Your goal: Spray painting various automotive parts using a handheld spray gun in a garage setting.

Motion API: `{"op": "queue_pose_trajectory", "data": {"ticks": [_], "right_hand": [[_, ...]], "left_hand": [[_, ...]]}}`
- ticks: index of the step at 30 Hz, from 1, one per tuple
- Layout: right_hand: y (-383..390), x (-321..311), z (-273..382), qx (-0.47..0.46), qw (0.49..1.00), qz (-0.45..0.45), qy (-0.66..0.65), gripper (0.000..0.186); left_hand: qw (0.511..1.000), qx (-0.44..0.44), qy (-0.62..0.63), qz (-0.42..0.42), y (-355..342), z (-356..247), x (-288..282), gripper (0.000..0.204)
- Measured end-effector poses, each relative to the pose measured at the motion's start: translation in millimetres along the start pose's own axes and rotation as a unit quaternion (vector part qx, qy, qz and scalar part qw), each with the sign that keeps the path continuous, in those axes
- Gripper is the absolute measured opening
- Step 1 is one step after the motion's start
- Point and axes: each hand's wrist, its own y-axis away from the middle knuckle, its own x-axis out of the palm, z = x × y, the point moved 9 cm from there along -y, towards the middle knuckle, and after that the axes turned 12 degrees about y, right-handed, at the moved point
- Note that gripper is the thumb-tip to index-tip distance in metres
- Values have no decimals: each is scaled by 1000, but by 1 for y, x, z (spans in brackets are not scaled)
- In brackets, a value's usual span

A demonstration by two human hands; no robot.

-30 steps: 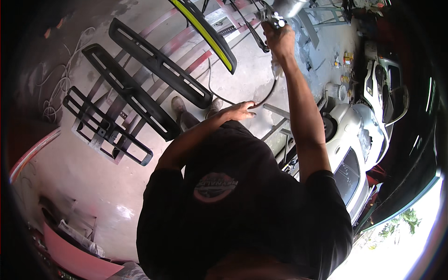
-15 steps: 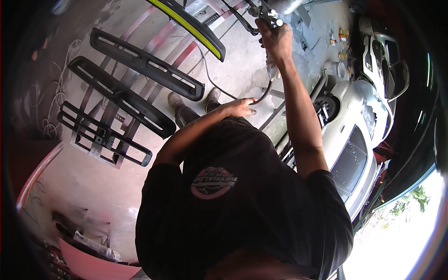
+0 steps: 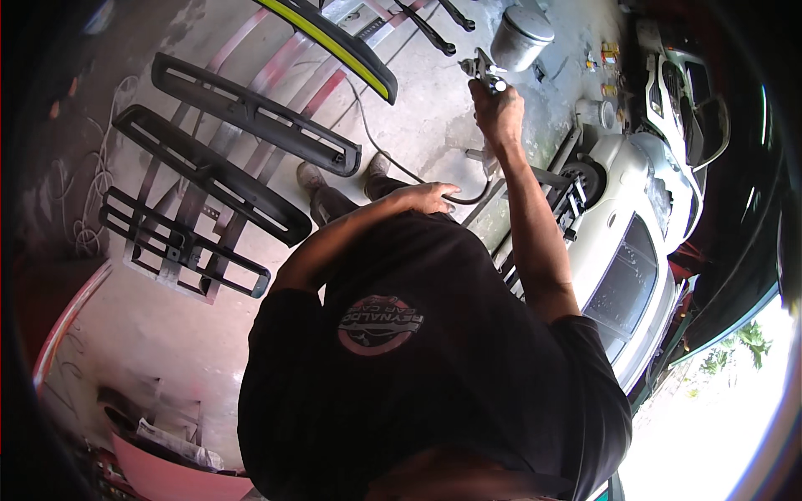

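My right hand (image 3: 499, 117) is stretched forward and wrapped round the handle of a spray gun (image 3: 480, 68), its head pointing away from me. A dark hose (image 3: 476, 199) loops below that hand and runs back to my left hand (image 3: 430, 198), whose fingers curl on it near my waist. On a low rack to the left lie long black slotted car trim pieces (image 3: 251, 115), with another slotted piece (image 3: 209, 174) nearer and a lattice-like black one (image 3: 180, 242) beside it. A black piece with a yellow-green stripe (image 3: 334, 50) lies farthest.
A grey metal bucket (image 3: 522, 37) stands beyond the spray gun. More black parts (image 3: 426, 29) lie at the far edge. On the right is a white car (image 3: 618, 250) with its front opened up. A pinkish-red panel (image 3: 167, 468) rests at the lower left; coiled cable (image 3: 88, 217) hangs farther left.
My right hand has drawn the spray gun back toward me, baring the bucket and black parts beyond. My left hand stays by my waist at the hose, which has sagged into a lower loop.
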Motion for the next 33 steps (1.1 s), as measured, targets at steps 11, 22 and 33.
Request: {"op": "queue_pose_trajectory", "data": {"ticks": [11, 22, 33], "right_hand": [[1, 21, 82, -150, 987, -61, 6, 34], [53, 15, -13, 11, 999, 15, -26, 38], [19, -15, -50, -9, 996, -39, -75, 30]], "left_hand": [[994, 12, 16, -112, 9, 1, -33, 72], [998, -40, 15, -43, 4, 20, -14, 74], [996, -82, -5, -47, 13, 31, -21, 68]]}}
